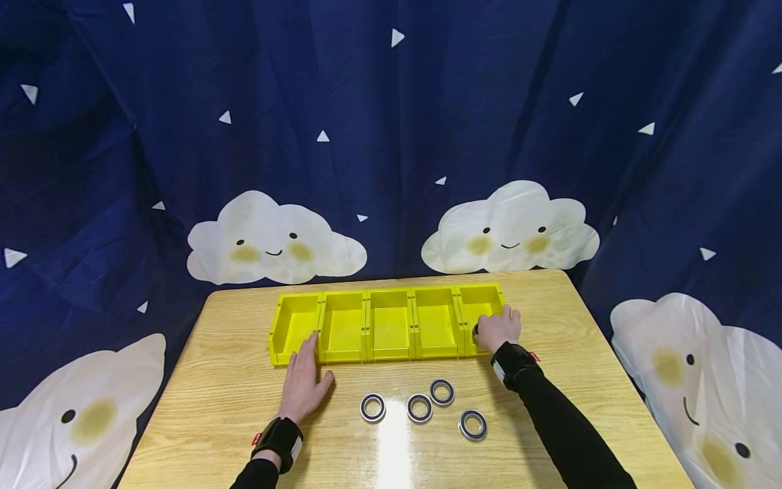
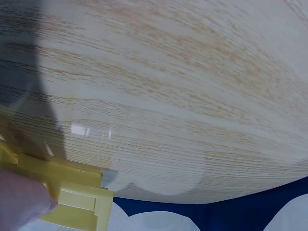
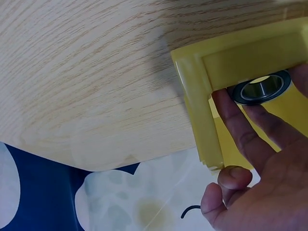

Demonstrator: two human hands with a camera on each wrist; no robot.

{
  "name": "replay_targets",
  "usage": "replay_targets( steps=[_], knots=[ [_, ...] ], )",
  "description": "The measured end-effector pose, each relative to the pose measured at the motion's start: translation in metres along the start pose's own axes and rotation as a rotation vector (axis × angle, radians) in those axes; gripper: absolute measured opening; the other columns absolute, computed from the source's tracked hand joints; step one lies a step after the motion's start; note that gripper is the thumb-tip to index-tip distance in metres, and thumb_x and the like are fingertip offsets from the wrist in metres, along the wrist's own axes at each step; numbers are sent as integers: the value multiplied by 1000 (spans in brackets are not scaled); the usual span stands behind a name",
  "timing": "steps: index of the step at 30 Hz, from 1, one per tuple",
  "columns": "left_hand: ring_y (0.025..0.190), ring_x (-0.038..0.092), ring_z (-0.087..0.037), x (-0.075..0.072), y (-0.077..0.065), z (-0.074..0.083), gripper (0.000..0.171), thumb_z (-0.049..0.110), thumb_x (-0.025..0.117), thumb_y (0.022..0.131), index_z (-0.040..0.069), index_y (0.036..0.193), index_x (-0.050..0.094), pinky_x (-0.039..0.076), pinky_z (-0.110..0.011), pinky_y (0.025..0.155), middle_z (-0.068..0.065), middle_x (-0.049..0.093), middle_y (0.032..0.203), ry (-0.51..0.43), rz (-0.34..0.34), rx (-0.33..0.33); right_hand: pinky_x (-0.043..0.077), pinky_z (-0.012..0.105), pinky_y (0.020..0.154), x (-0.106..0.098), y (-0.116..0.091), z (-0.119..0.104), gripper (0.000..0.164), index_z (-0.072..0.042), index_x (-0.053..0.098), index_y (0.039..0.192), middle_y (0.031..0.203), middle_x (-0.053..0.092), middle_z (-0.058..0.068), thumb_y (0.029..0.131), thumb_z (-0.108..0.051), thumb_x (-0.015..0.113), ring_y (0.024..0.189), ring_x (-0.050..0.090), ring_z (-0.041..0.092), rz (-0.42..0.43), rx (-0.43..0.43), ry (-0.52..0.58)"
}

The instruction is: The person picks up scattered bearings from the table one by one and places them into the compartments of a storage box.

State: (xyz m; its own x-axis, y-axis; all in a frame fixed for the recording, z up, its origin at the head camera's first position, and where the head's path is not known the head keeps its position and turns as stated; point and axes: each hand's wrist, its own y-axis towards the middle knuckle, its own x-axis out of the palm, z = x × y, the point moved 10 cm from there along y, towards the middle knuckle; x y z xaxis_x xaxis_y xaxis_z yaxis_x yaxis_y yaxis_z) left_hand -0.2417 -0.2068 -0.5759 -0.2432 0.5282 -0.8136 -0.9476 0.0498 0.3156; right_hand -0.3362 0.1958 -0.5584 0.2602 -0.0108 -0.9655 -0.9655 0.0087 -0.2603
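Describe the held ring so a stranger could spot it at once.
On the wooden table, find the row of five yellow bins. At the rightmost bin, the right grip holds a metal ring with a dark face. Four similar rings lie in front of the bins; only this one is held.

Looks like an improvised tabletop work station, curtained off; kind of room behind the cloth can't be told. Navy cloth (image 1: 391,109) hangs along the far side and down left and right, printed with white triangles (image 1: 397,38) and smiling clouds (image 1: 275,238), more nursery than factory. Workshop note comes from the wood-grain table (image 1: 232,380): joined row of five open yellow bins (image 1: 391,353) toward its far edge, four loose ring bearings (image 1: 462,426) nearer, small-parts gear.
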Motion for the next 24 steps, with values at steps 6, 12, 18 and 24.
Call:
replay_targets(
  steps=[6, 12, 18, 24],
  knots=[
    [148, 35, -41, 2, 0, -3, 87, 16, 69, 85, 1, 158, 24, 22, -62, 122, -24, 36, 159, -9, -35, -24, 28, 58, 100, 0, 2, -1, 23, -7, 70, 99, 80, 58, 11, 94, -29, 67, 108, 38, 43, -4, 20, -6],
    [147, 35, -42, 3, 0, -2, 85, 16, 67, 85, 0, 157, 25, 24, -63, 121, -25, 37, 158, -1, -40, -18, 29, 58, 97, 1, 3, -1, 20, -6, 70, 100, 81, 59, 13, 96, -22, 60, 105, 39, 43, -2, 33, -13],
    [148, 34, -42, 4, 1, -3, 84, 16, 66, 86, 0, 157, 24, 23, -63, 122, -25, 36, 159, 18, -54, -26, 29, 58, 96, 2, 4, -2, 20, -6, 70, 103, 83, 60, 13, 96, -22, 59, 105, 39, 43, -4, 27, -18],
    [148, 34, -42, 3, 1, -2, 85, 16, 68, 86, 0, 157, 25, 23, -63, 122, -25, 36, 159, 10, -47, -26, 28, 58, 96, 2, 3, -3, 21, -6, 70, 102, 83, 60, 13, 95, -23, 61, 106, 38, 44, -2, 25, -16]
  ],
)
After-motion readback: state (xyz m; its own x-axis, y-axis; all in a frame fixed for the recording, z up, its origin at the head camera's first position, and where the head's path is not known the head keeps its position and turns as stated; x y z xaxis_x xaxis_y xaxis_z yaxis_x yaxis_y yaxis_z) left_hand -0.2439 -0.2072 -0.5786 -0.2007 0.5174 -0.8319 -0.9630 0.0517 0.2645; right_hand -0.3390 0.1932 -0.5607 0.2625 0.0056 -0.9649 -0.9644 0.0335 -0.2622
